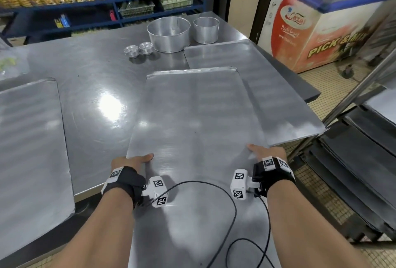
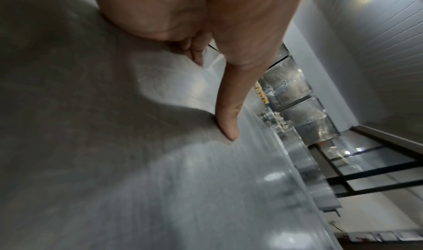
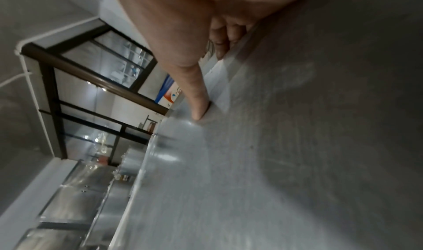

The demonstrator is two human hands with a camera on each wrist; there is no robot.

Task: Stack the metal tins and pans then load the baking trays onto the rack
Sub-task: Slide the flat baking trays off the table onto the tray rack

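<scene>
A large flat metal baking tray [image 1: 192, 117] is held in front of me, over the steel table [image 1: 96, 79] and reaching past its near edge. My left hand [image 1: 130, 160] grips its left side, thumb [image 2: 228, 123] pressed on top, fingers curled under the edge. My right hand [image 1: 265, 152] grips the right side the same way, thumb [image 3: 199, 107] on top. Another tray [image 1: 257, 79] lies under it to the right, and one more tray [image 1: 27, 139] at the left. At the back stand a large round pan [image 1: 169, 34], a smaller round pan [image 1: 206, 30] and two stacks of small tins [image 1: 139, 50].
A tray rack [image 1: 364, 160] with dark trays stands at the right beside the table. A chest freezer [image 1: 317, 27] stands behind it. Blue shelves [image 1: 85, 10] with packed goods line the back. A black cable [image 1: 214, 203] runs over the held tray.
</scene>
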